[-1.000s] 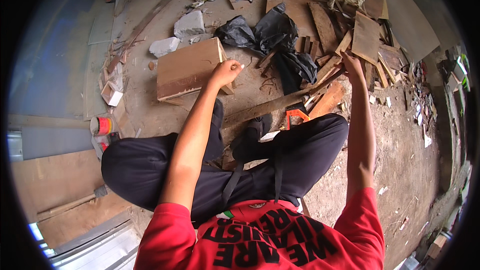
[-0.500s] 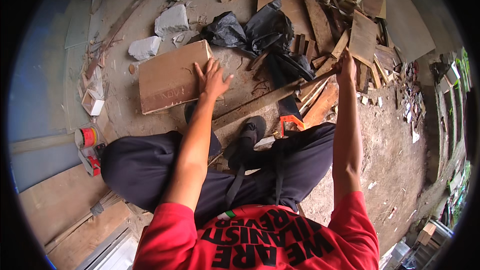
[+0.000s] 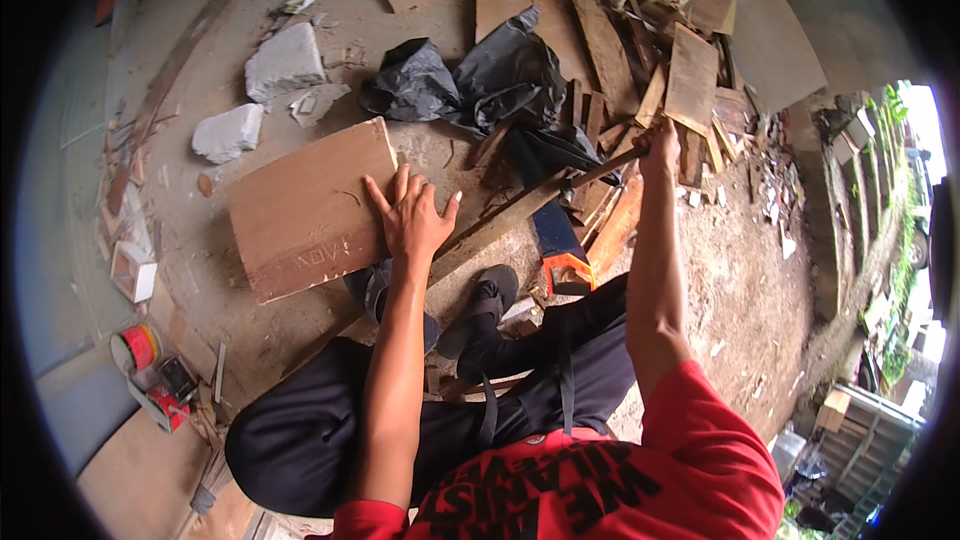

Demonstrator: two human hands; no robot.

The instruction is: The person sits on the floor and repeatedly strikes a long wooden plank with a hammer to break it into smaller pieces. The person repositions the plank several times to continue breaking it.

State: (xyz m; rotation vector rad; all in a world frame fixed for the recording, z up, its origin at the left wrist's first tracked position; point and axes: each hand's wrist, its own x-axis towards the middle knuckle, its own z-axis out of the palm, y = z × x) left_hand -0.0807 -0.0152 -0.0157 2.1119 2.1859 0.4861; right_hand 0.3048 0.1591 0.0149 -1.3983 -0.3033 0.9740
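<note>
My left hand (image 3: 415,220) lies with spread fingers at the right edge of a brown wooden board (image 3: 310,210), which is tilted over the ground in front of my left foot. My right hand (image 3: 658,145), stretched far out to the right, is closed around the end of a slim dark wooden handle (image 3: 612,168). That handle slants down to the left toward a long wooden strip (image 3: 505,210), which runs behind my left hand. Whether handle and strip touch, I cannot tell. Below the strip lies a long dark object with an orange end (image 3: 568,265).
Crumpled black plastic (image 3: 510,75) lies beyond the board, with grey concrete lumps (image 3: 285,63) to its left. Scrap planks (image 3: 610,55) are heaped at the far right. An open red tin (image 3: 135,348) stands at the left. My shoes (image 3: 490,300) are between board and strip.
My view has shifted, and the board appears lower and further left, with my left hand still at its edge. My right hand keeps its grip on the handle.
</note>
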